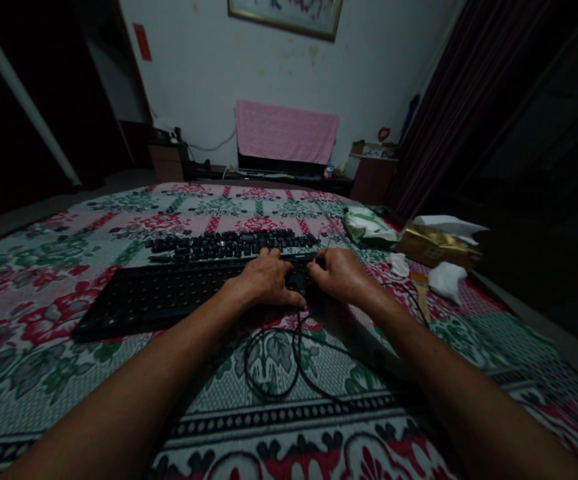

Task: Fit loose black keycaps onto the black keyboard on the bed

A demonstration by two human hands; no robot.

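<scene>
A black keyboard base (pixel 153 297) lies on a floral bedspread (pixel 49 280). Just beyond it sits a row of loose black keycaps (pixel 229 243). My left hand (pixel 266 279) rests on the right end of the keyboard, fingers curled down onto it. My right hand (pixel 339 273) is beside it, fingers pinched at the keyboard's right edge; what they hold is too dark to make out. The keyboard's black cable (pixel 289 363) loops on the bedspread between my forearms.
To the right lie a green-and-white packet (pixel 369 227), a gold tissue box (pixel 436 243), crumpled white tissues (pixel 446 279) and a small brush (pixel 423 293). A pink cloth (pixel 286 132) covers a screen at the far wall.
</scene>
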